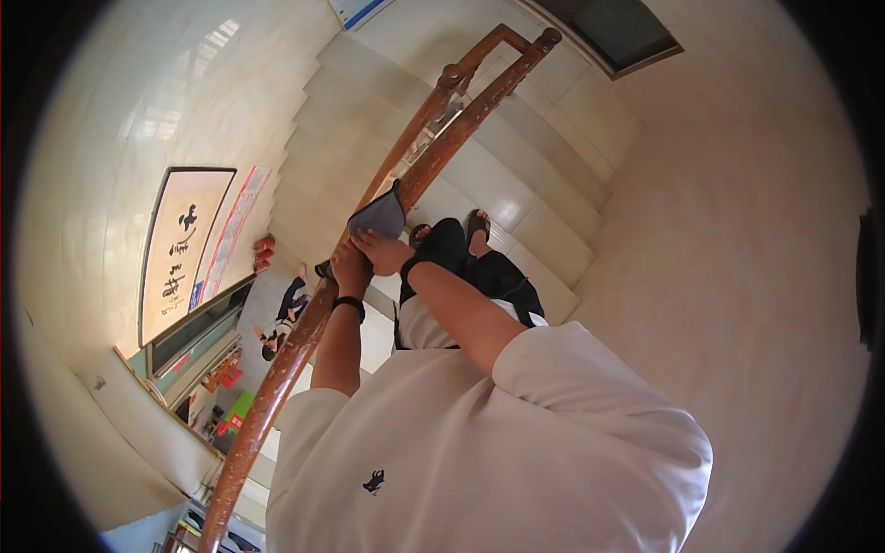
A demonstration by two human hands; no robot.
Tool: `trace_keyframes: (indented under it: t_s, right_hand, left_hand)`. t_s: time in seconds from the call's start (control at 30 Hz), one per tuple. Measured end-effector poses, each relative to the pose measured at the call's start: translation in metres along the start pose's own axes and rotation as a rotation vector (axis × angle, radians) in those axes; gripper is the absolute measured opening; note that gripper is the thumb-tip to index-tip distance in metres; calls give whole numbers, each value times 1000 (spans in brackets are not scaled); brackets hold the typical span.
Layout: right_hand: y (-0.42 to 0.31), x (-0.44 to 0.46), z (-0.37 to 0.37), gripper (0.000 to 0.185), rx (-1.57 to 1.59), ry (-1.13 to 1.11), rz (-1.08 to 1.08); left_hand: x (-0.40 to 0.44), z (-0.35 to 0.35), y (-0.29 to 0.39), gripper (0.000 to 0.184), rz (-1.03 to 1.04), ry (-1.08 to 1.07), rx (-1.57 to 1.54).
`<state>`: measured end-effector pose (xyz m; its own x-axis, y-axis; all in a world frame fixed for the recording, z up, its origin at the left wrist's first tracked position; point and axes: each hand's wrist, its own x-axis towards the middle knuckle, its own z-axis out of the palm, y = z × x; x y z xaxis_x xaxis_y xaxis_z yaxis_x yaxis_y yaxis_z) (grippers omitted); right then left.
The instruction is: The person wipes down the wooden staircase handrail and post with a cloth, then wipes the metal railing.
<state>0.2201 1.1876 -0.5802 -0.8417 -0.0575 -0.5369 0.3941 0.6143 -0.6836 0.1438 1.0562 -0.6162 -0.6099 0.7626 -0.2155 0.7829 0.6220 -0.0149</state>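
Note:
A grey cloth with a dark edge is draped over the worn brown wooden handrail. My left hand, with a dark band at the wrist, is wrapped round the rail at the cloth's lower end. Close against it, my right hand presses on the cloth, its fingers bent over the material. Both hands touch each other, and part of the cloth is hidden beneath them.
Pale tiled stairs lie under my sandalled feet. A second rail runs beside the first. Another person is on the floor below. Framed calligraphy hangs on the left wall, and a dark window is at the top.

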Motion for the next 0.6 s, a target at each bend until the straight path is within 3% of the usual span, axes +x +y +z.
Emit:
trace_keyframes:
  t_s: [0.27, 0.37, 0.4, 0.53, 0.6]
  right_hand:
    - [124, -1, -37, 89, -76, 159, 52]
    - [156, -14, -44, 83, -78, 152, 119]
    - [163, -21, -42, 81, -75, 145, 113]
    - [161, -21, -44, 85, -86, 59, 11]
    - [151, -16, -38, 84, -130, 34, -71]
  left_hand:
    - [98, 53, 83, 50, 20, 26, -22]
    - [108, 55, 99, 40, 29, 18, 77]
    - [102, 35, 105, 52, 16, -89, -13]
    - [76, 35, 96, 77, -7, -33, 73]
    - [67, 33, 87, 74, -82, -72, 92]
